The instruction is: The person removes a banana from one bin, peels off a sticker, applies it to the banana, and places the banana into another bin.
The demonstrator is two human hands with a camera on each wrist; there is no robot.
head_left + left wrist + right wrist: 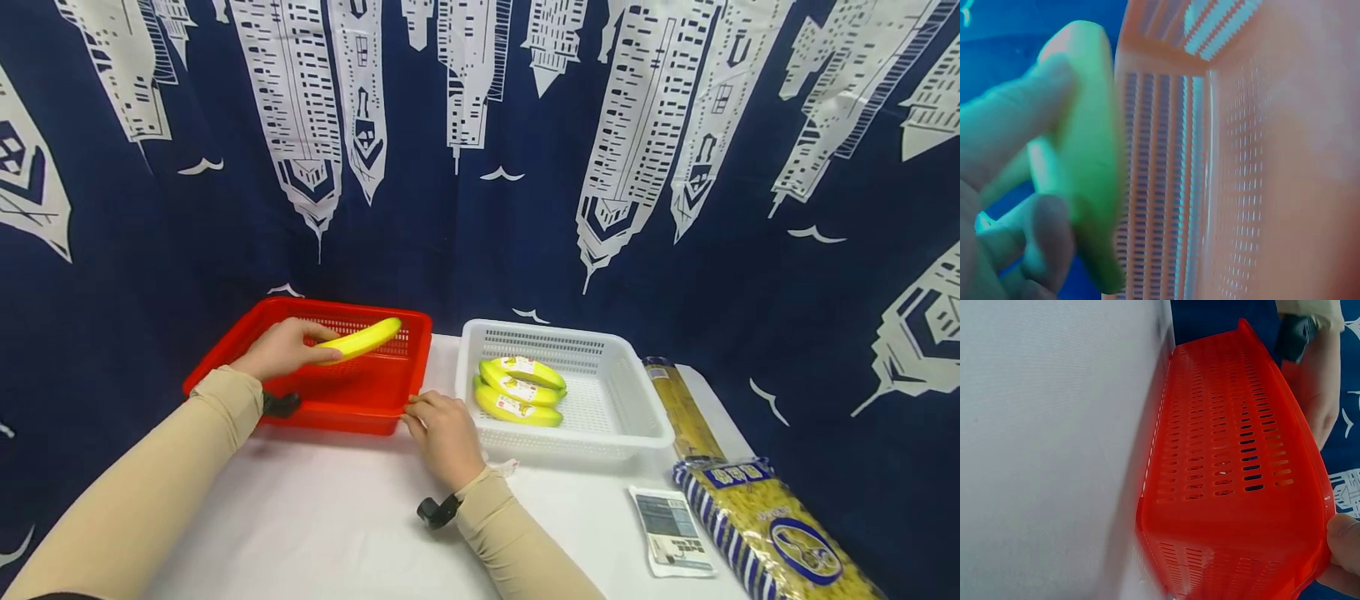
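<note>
My left hand [283, 350] holds a yellow banana [367, 339] above the red basket [330, 415]. In the left wrist view the thumb and fingers pinch the banana [1088, 144] along one side, near the basket's slotted wall. At the red basket's near right corner, my right hand [444, 437] grips the rim between thumb and fingers; the right wrist view shows this rim [1319, 487] close up. To the right stands a white basket [637, 408] with several bananas [521, 392] bearing white labels, grouped at its left side.
Right of the white basket lie a long pack of yellow noodles [678, 408], a yellow pasta bag [780, 533] with blue stripes and a small white packet [671, 532]. A dark blue curtain [480, 242] with white buildings hangs behind the white table [337, 517].
</note>
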